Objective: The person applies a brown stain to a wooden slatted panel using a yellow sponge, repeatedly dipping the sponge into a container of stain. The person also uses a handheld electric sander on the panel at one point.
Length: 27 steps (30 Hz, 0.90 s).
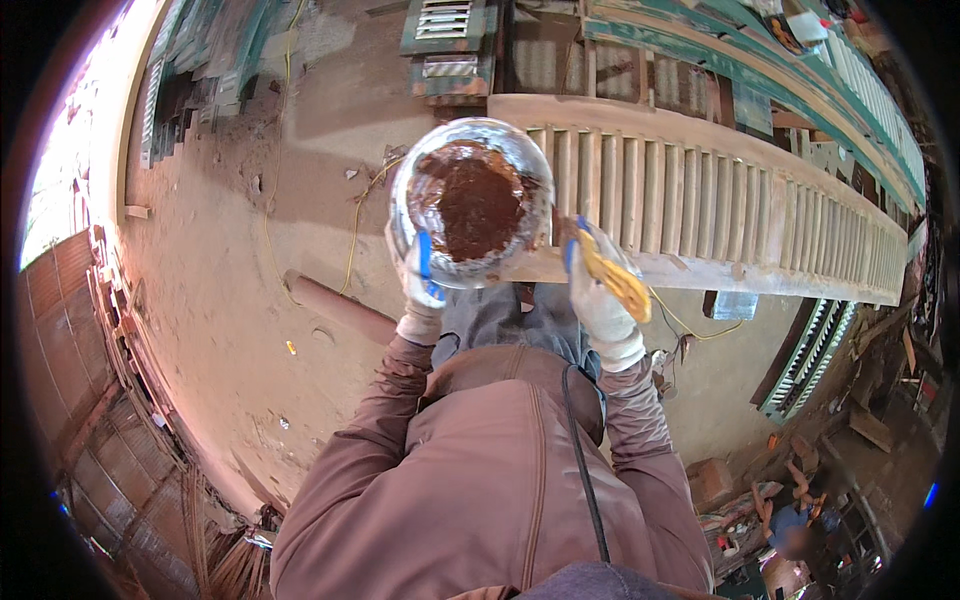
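My left hand [421,290], in a pale glove with blue on it, grips the near left rim of a shiny metal bowl [542,165]. Inside the bowl lies a mass of reddish-brown paste [480,205]. On the other side my right hand [598,300], gloved as well, is closed around a yellow-handled tool [622,285] that looks like a scraper. Its working end, by the bowl's right side, cannot be made out clearly. A long bare-wood louvered shutter [690,200] stretches away to the right, just beyond my right hand.
Green-painted shutters [740,60] lie behind the bare one, and another green shutter [812,355] is at the right. A yellow cord [352,235] runs over the dusty floor [220,330] near a brown board [340,308]. Another person [790,530] is at the lower right.
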{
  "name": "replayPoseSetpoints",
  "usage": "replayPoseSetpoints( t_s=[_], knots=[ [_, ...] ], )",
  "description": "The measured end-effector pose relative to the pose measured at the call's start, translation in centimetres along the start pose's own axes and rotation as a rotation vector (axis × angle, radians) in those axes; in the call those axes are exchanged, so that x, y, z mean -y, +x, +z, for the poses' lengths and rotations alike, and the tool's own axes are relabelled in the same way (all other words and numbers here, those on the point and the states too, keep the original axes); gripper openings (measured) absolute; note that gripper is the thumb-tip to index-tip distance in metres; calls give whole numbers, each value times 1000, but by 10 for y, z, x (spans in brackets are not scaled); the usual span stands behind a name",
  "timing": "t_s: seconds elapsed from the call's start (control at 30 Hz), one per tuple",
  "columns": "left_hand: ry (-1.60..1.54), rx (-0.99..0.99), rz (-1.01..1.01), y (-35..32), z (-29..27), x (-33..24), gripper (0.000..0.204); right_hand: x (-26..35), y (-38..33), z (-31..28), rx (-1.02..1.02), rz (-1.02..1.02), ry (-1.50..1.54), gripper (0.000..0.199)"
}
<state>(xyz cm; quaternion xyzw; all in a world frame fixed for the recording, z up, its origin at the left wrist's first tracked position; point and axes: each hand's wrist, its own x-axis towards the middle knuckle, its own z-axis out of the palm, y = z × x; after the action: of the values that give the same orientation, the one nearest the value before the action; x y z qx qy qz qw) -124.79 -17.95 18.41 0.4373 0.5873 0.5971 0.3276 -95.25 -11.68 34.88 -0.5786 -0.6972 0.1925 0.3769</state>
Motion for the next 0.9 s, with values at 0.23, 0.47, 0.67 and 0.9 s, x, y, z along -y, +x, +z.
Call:
replayPoseSetpoints(
  t_s=[0.23, 0.47, 0.67, 0.9],
  knots=[
    [-185, -29, -174, 34, 52, -84, 67, 45, 41, 67, 86, -44, -126, 39],
    [-350, -51, -382, 23, 38, -60, 77, 63, 39, 102, 367, -97, -301, 33],
    [-319, -93, -265, 30, 44, -50, 53, 49, 34, 80, 184, -141, 24, 32],
    [-503, -160, -230, 20, 19, -16, 49, -9, 42, 39, 10, 101, 418, 26]
  ],
)
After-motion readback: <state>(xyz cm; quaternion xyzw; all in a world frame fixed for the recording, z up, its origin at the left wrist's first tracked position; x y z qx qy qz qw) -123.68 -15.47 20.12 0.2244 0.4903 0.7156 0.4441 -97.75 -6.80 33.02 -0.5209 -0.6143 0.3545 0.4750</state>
